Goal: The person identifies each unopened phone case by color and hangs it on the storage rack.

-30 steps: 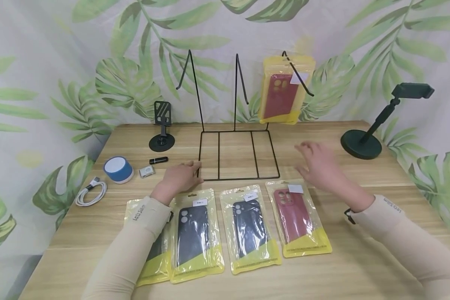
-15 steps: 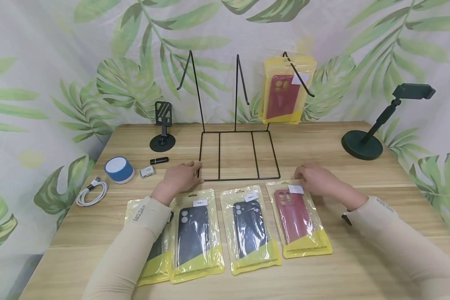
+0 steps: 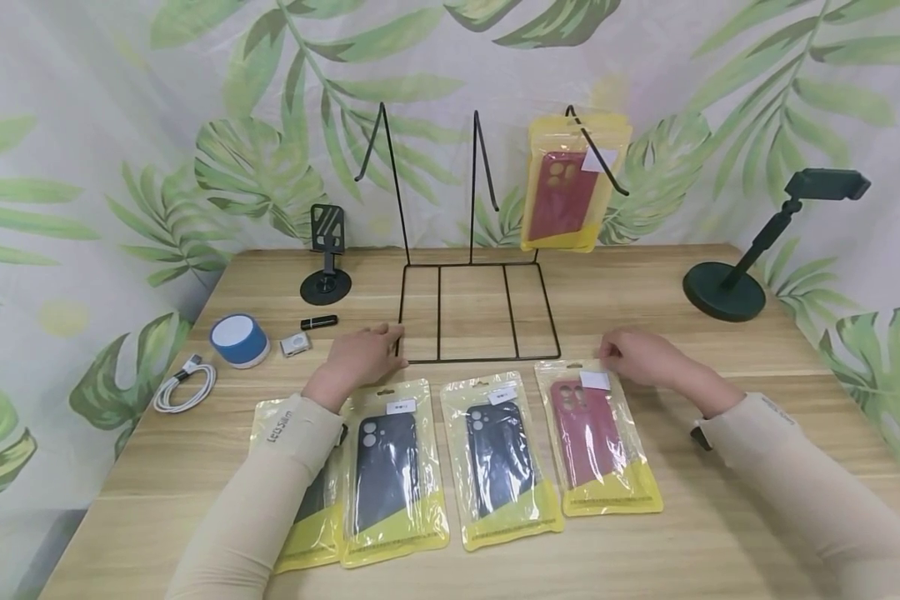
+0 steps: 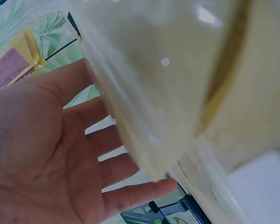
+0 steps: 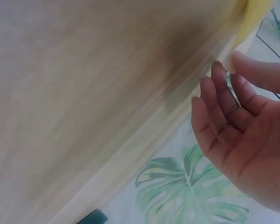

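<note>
In the head view my right hand (image 3: 641, 357) pinches the upper right corner of a clear and yellow bag holding a red phone case (image 3: 591, 433). The right wrist view shows thumb and forefinger meeting at the yellow bag edge (image 5: 252, 23). My left hand (image 3: 363, 354) rests by the front left corner of the black wire display rack (image 3: 480, 360), its fingers (image 4: 116, 140) fairly straight in the left wrist view. Beside the red case lie bagged dark phone cases, one (image 3: 501, 458) in the middle, another (image 3: 387, 467) to its left, and a third (image 3: 311, 500) partly under my left forearm.
A bagged red case (image 3: 566, 192) hangs on the rack's right hook. On the left stand a black phone stand (image 3: 326, 267), a blue speaker (image 3: 238, 340), a coiled white cable (image 3: 185, 387) and two small gadgets. A dark green phone holder (image 3: 727, 287) stands at the right.
My right hand has come down from above the table to the red case's bag and pinches its corner. The bag has turned slightly. My left hand stays by the rack.
</note>
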{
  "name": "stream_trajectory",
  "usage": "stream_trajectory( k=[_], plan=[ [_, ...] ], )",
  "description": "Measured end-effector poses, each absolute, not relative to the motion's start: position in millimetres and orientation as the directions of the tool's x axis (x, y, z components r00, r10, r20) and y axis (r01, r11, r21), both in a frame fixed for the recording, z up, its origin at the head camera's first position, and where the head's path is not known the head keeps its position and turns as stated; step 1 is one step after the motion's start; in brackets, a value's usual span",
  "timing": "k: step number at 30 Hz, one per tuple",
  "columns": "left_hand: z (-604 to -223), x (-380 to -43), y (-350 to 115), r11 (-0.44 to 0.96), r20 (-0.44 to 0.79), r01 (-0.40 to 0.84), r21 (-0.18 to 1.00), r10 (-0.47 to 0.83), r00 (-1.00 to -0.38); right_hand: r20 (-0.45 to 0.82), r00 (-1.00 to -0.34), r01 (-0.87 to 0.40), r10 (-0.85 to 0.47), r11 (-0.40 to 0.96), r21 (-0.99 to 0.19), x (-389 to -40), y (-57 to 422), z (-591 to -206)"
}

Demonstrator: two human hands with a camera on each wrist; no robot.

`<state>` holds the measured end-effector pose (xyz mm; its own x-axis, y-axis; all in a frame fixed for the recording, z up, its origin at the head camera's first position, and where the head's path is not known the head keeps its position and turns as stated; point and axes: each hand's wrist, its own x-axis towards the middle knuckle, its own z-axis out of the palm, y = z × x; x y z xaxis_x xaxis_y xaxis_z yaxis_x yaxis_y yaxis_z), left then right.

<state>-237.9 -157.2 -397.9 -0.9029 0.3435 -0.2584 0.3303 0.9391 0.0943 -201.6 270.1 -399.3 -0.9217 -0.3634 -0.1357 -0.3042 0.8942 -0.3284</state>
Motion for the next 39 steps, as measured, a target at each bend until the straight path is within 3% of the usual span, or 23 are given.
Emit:
stream_trajectory(
  k=[9, 16, 20, 24, 28, 31, 39],
  plan=[
    [-396, -237, -156, 0.941, -0.267, 0.323, 0.099, 0.338, -0.902, -0.016, -0.958, -0.261, -0.287, 0.891, -0.371, -186, 273, -387],
    [-395, -236, -158, 0.942, -0.274, 0.321, 0.103, 0.337, -0.901, 0.245, -0.938, -0.333, -0.244, 0.828, -0.451, -164, 264, -360],
    [-395, -235, -158, 0.942, -0.275, 0.321, 0.101, 0.337, -0.901, 0.466, -0.850, -0.469, -0.248, 0.758, -0.452, -156, 262, -348],
    [-394, -236, -158, 0.940, -0.274, 0.325, 0.103, 0.341, -0.899, 0.693, -0.665, -0.644, -0.278, 0.685, -0.342, -154, 263, -337],
    [-393, -236, -157, 0.939, -0.270, 0.326, 0.105, 0.343, -0.900, 0.814, -0.514, -0.712, -0.271, 0.664, -0.229, -159, 263, -323],
    [-393, -236, -157, 0.940, -0.268, 0.324, 0.109, 0.342, -0.901, 0.853, -0.478, -0.696, -0.209, 0.683, -0.222, -166, 261, -308],
    [-395, -235, -157, 0.938, -0.266, 0.328, 0.108, 0.345, -0.900, 0.862, -0.507, -0.605, -0.012, 0.717, -0.346, -183, 255, -267]
  ],
)
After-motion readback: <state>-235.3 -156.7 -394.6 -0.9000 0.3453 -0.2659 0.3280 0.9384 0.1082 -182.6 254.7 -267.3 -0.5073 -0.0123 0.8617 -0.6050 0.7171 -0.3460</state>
